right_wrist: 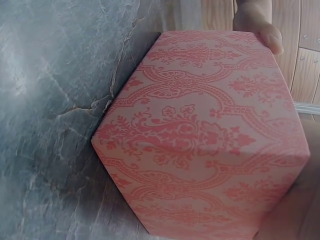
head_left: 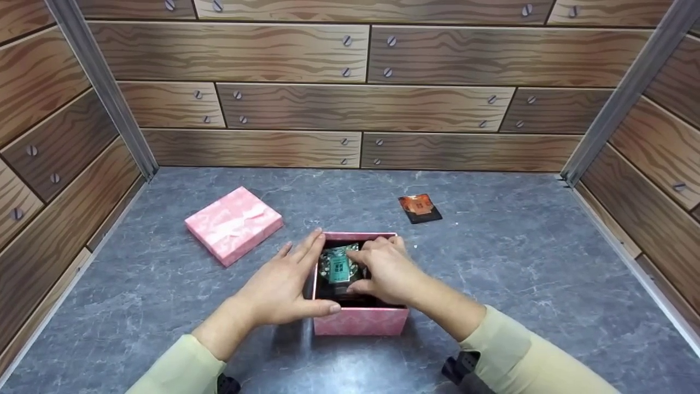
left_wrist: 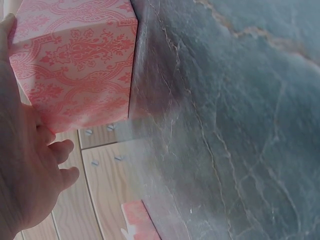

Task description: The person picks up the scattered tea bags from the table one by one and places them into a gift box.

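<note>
A lidless pink patterned box (head_left: 361, 322) stands on the table, its inside dark. My left hand (head_left: 281, 287) rests along its left side, fingers reaching to the far left corner and thumb over the near rim. My right hand (head_left: 385, 271) dips in from the right. Its index finger touches the upper right of a green patterned packet (head_left: 339, 268) inside, with the thumb lower and apart. The other fingers lie near the far right corner. In the right wrist view the box walls (right_wrist: 200, 120) hide the packet; the left wrist view also shows only the outside of the box (left_wrist: 75, 65).
A pink lid with a bow (head_left: 235, 224) lies at the back left. An orange and black packet (head_left: 420, 208) lies flat beyond the box, to the right. Wood-patterned walls (head_left: 361, 109) enclose the grey marbled table (head_left: 519, 246) at the back and both sides.
</note>
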A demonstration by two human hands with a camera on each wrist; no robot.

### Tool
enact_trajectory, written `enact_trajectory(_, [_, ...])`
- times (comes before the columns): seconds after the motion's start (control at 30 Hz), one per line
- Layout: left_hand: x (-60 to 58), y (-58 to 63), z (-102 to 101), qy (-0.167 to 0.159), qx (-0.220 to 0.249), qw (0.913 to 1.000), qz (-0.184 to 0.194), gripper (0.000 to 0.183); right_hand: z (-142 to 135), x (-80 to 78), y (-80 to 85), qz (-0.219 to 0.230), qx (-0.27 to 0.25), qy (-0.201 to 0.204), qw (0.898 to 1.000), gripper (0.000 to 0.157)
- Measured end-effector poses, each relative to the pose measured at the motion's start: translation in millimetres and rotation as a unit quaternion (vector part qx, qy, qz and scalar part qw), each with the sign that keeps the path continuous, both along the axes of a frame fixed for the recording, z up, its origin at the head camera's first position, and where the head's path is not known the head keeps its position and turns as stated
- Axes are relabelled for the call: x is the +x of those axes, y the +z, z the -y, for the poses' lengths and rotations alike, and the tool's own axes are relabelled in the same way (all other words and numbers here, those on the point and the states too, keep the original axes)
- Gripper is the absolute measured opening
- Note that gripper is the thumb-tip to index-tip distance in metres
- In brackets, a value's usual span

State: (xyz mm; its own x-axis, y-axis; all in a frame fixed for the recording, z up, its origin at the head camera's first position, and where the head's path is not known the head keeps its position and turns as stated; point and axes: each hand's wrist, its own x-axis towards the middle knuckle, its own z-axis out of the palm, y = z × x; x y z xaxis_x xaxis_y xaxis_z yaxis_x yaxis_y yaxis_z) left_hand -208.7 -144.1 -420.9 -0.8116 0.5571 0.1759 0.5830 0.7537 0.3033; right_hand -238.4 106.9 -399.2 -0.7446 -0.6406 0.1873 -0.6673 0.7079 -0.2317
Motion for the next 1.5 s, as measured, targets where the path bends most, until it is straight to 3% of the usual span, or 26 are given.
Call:
enact_trajectory(0.43, [-1.8,-1.0,-2,0.001,-0.004,1.0000,-0.003,0.125,-7,-1.2,0.7,-0.004,-0.022,-0.006,1.000,0.056])
enact_trajectory(0.63, [-3.1,0.4,-3,0.000,-0.005,0.9999,-0.010,0.125,-25,-5.9,13.0,0.002,-0.089,-0.027,0.996,0.057])
enact_trajectory(0.8, [-3.8,1.1,-4,0.000,-0.001,1.0000,-0.008,0.125,-54,-30.9,19.5,-0.052,-0.208,-0.030,0.976,0.047])
enact_trajectory(0.93, [-4.0,1.4,-5,0.000,-0.005,1.0000,-0.006,0.126,-83,-58.2,16.9,-0.071,-0.263,-0.082,0.959,0.047])
enact_trajectory(1.07, [-4.2,0.9,-7,-0.002,-0.004,1.0000,-0.006,0.127,-111,-82.1,9.6,-0.028,-0.270,-0.159,0.949,0.055])
enact_trajectory(1.17, [-3.6,0.1,-6,-0.003,0.000,1.0000,-0.004,0.126,-128,-97.6,0.6,0.011,-0.270,-0.193,0.943,0.061])
enact_trajectory(1.37, [-1.4,-2.8,-2,-0.002,0.002,1.0000,-0.008,0.124,-149,-122.8,-22.8,0.070,-0.258,-0.228,0.936,0.069])
enact_trajectory(1.5, [-0.5,-4.2,0,0.001,0.003,0.9999,-0.009,0.124,-154,-136.0,-39.1,0.108,-0.253,-0.227,0.934,0.074])
